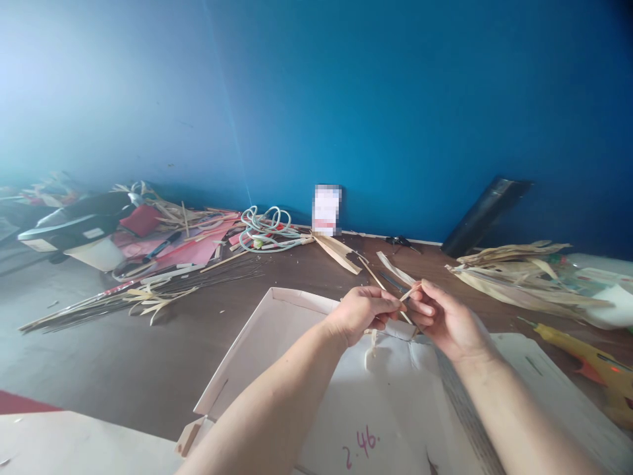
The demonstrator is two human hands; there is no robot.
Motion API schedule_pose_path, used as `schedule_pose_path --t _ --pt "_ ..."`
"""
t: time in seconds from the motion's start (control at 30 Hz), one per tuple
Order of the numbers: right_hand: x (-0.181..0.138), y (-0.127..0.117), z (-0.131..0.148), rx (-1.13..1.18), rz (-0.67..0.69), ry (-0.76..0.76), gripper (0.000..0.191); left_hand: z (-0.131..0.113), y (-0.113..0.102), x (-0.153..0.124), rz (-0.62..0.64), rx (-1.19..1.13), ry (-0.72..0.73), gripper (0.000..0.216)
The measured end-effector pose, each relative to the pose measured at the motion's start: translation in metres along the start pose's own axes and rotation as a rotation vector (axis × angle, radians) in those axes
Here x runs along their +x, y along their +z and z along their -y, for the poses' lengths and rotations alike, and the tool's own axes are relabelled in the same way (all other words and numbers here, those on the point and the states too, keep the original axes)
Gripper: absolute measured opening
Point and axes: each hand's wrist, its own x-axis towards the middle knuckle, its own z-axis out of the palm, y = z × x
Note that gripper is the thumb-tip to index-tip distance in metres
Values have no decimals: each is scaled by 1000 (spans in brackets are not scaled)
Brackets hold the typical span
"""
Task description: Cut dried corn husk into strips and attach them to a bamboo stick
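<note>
My left hand pinches a thin pale strip, which looks like dried husk, between thumb and fingers. My right hand grips the other end of it, thumb against the fingertips. Both hands are close together above the far part of an open white cardboard box, which has "2.46." written on it in purple. Below the left hand hangs a small pale curled piece. A thin stick runs from the table toward the fingers; whether a hand holds it is unclear.
A phone leans on the blue wall near a coiled cable. Dried husks and a yellow hot glue gun lie right, by a black tube. Wires and red paper lie left.
</note>
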Motion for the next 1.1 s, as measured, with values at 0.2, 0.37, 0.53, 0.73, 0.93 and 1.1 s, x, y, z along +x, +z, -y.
schedule_pose_path --t 0.2,0.37,0.53,0.73,0.93,1.1 --pt "1 -2 -2 -44 23 -15 18 1 0 1 -14 19 15 25" --pt "1 -2 -3 -65 48 -16 14 -1 2 0 -29 101 59 20" --pt "1 1 -3 -52 -6 -3 11 -5 8 -5 -98 280 90 12" --pt "3 1 -4 -23 -81 21 11 -2 8 -5 -133 466 187 17" --pt "3 0 -4 -38 -67 44 10 0 8 -5 -180 576 268 17" --pt "3 0 -5 -51 -66 32 12 1 10 -5 -210 692 351 16"
